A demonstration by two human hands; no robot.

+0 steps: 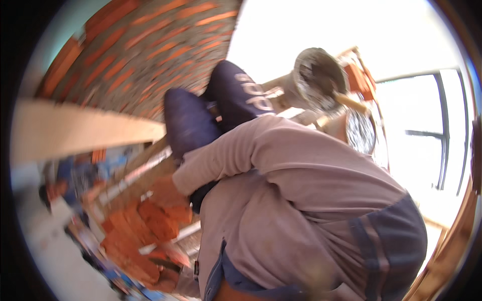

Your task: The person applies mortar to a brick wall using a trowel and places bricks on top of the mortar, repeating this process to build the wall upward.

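Note:
I am bent to the left, with both arms reaching toward a pile of orange-red bricks (150, 220) on wooden planks. My right hand (168, 191) comes out of a mauve sleeve at the upper side of the pile and touches or hovers over the bricks. Lower down, my left hand (169, 277) is against the near bricks. Motion smears the fingers of both hands, so a grip on any brick cannot be made out. My dark trouser legs (193, 120) are bent beside the pile.
A brick wall (165, 55) rises at the upper left above a pale wooden beam (85, 128). A mortar bucket (293, 88) with a wooden-handled tool (351, 103) stands right, near another container (360, 131) and bricks (357, 80). A blurred person (75, 175) appears below at left.

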